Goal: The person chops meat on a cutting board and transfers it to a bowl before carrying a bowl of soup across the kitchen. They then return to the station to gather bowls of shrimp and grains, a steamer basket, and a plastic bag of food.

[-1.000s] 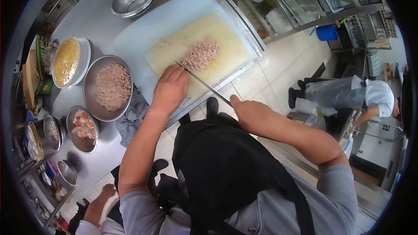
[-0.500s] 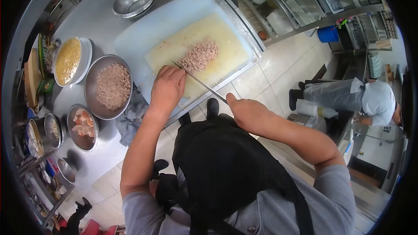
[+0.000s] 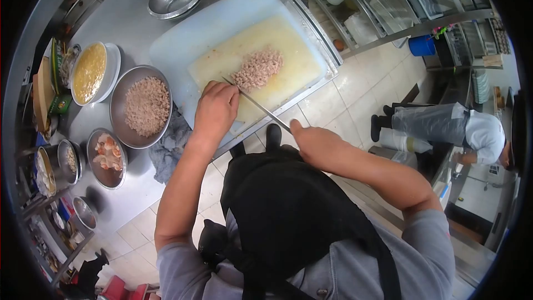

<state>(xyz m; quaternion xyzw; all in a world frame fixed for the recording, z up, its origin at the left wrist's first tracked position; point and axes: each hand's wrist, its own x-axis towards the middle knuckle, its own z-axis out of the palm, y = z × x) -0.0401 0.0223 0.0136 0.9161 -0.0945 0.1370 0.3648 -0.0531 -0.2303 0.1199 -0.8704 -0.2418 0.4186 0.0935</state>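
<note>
Your right hand [image 3: 317, 145] closed round knife [image 3: 265, 109], blade slanting to left hand [image 3: 217, 107], hold unclear; chopped meat [image 3: 259, 69] just beyond, nearer left

We see chopped meat [image 3: 258, 69] pale pink, inner board [image 3: 300, 50] cream-yellow, outer board [image 3: 177, 39] pale blue, knife blade [image 3: 261, 107] silver-grey. We also get apron [image 3: 283, 205] solid black, sleeves [image 3: 427, 239] plain grey, bucket [image 3: 422, 46] blue.

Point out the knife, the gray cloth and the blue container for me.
Knife [image 3: 264, 110]: head view, middle of the blade.
Gray cloth [image 3: 170, 151]: head view, its crumpled middle.
Blue container [image 3: 422, 46]: head view, its outer wall.
</note>
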